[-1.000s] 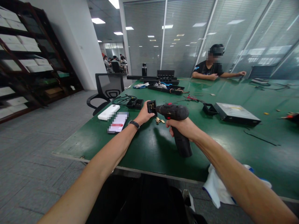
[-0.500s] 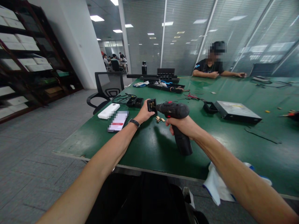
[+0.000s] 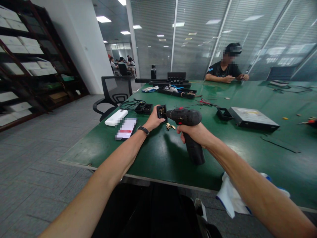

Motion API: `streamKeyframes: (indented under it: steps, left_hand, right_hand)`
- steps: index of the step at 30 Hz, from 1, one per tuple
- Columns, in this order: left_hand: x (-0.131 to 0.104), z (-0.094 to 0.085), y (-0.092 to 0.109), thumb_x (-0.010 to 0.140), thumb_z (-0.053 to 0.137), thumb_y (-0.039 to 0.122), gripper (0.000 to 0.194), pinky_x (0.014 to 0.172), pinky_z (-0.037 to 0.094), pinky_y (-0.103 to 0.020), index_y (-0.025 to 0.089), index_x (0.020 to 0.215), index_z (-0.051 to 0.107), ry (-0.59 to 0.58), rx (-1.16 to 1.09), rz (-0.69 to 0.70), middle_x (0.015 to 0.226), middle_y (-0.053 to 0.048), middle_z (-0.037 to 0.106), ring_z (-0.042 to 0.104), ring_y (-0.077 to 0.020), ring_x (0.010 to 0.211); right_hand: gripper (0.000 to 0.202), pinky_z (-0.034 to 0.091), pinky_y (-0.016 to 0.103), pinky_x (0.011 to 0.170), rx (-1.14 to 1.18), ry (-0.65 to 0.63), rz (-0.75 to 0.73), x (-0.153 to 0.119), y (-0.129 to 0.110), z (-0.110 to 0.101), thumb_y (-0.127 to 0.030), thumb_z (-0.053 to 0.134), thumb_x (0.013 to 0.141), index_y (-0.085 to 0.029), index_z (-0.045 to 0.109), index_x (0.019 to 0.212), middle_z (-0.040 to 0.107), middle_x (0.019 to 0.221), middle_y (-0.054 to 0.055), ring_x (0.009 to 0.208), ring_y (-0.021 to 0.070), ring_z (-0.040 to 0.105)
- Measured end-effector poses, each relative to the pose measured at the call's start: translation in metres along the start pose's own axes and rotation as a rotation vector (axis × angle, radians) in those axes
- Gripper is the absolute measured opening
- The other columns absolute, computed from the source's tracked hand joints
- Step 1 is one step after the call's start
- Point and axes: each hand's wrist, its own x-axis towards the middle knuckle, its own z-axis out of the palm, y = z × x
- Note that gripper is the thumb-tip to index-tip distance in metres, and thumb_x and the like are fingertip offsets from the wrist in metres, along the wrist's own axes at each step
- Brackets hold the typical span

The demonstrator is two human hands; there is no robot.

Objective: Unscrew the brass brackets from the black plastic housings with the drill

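Observation:
My left hand (image 3: 155,119) grips a small black box (image 3: 162,112) by its side, its open face tilted toward me with brass-coloured parts inside. In my right hand (image 3: 192,133) is a black cordless drill (image 3: 185,116) with red buttons, my fingers wrapped round its handle. The drill points left, its nose right at the box's open face; whether the bit touches a part inside is too small to tell. Just below the box, a small pile of brass-coloured pieces (image 3: 169,126) lies on the green table (image 3: 153,158).
Left of my hands lie a phone (image 3: 126,128), a white power bank (image 3: 116,117) and black boxes (image 3: 144,108). To the right are a black frame (image 3: 224,114) and a metal drive (image 3: 254,118). White gloves (image 3: 230,195) hang over the near edge. A co-worker (image 3: 224,71) sits across.
My hands, the box and the drill hold nearly the same pose; the view has shifted slightly. Across the table, the co-worker's outstretched hand has drawn back toward the body.

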Motion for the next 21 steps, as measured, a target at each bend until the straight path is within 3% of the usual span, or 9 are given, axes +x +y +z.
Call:
streamKeyframes:
  steps: [16, 21]
  left_hand:
    - [-0.0008, -0.0001, 0.0027, 0.07, 0.079, 0.006, 0.091, 0.134, 0.038, -0.053, 0.018, 0.153, 0.044, -0.007, -0.01, -0.003, 0.151, -0.015, 0.06, 0.059, -0.0324, 0.144]
    - [-0.001, -0.0002, 0.0054, 0.07, 0.079, 0.004, 0.091, 0.133, 0.04, -0.051, 0.013, 0.153, 0.042, -0.007, 0.006, -0.005, 0.151, -0.018, 0.061, 0.061, -0.032, 0.143]
  right_hand:
    - [0.006, 0.045, 0.026, 0.043, -0.003, -0.009, 0.011, -0.0009, -0.0016, 0.0002, -0.024, 0.071, 0.073, -0.023, 0.067, 0.068, 0.066, 0.047, 0.002, 0.042, 0.0164, 0.057]
    - [0.006, 0.045, 0.026, 0.043, 0.004, 0.001, 0.011, -0.0006, 0.0003, -0.0001, -0.025, 0.071, 0.073, -0.023, 0.068, 0.069, 0.066, 0.048, 0.002, 0.042, 0.0164, 0.058]
